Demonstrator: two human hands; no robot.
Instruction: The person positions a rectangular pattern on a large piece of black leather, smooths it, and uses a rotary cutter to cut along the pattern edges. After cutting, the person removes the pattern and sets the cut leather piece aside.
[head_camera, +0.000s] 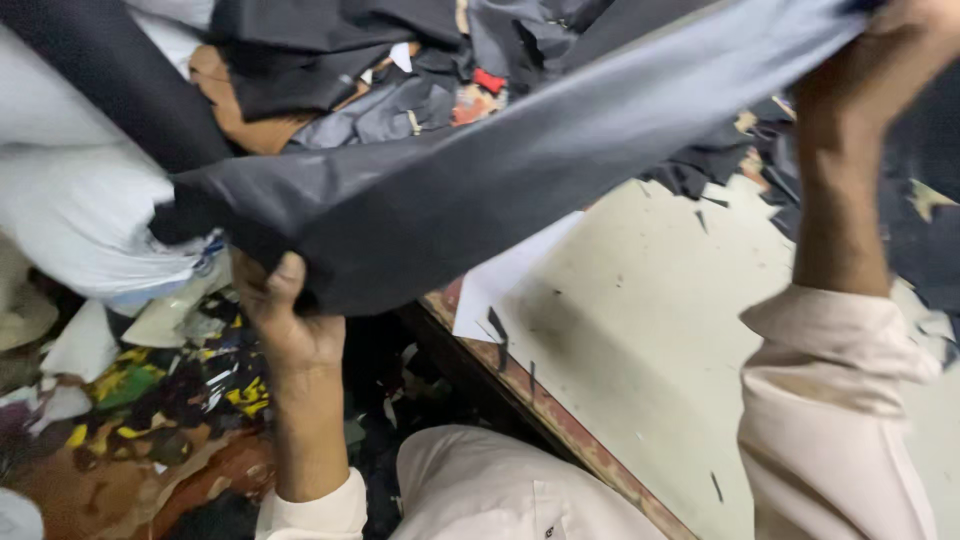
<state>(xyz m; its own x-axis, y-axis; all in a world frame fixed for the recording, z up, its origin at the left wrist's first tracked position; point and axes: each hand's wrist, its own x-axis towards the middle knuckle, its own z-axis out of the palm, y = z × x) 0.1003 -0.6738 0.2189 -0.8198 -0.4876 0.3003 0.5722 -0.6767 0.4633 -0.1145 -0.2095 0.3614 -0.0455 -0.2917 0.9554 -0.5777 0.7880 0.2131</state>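
Dark grey sheet of smooth fabric (480, 170) is hanging stretched between two raised hands above the table's left edge.

The left hand (285, 315) is pinching its lower corner; the right hand (880, 50), partly cut off at the frame's top, is gripping the upper end, the sheet hiding much of the pale worktable (680, 330) and scrap pile (400, 70).

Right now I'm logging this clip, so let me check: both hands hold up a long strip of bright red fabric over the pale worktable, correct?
Not quite. In the head view, the left hand and right hand do hold a long strip of fabric above the pale worktable, but it is dark grey, not bright red.
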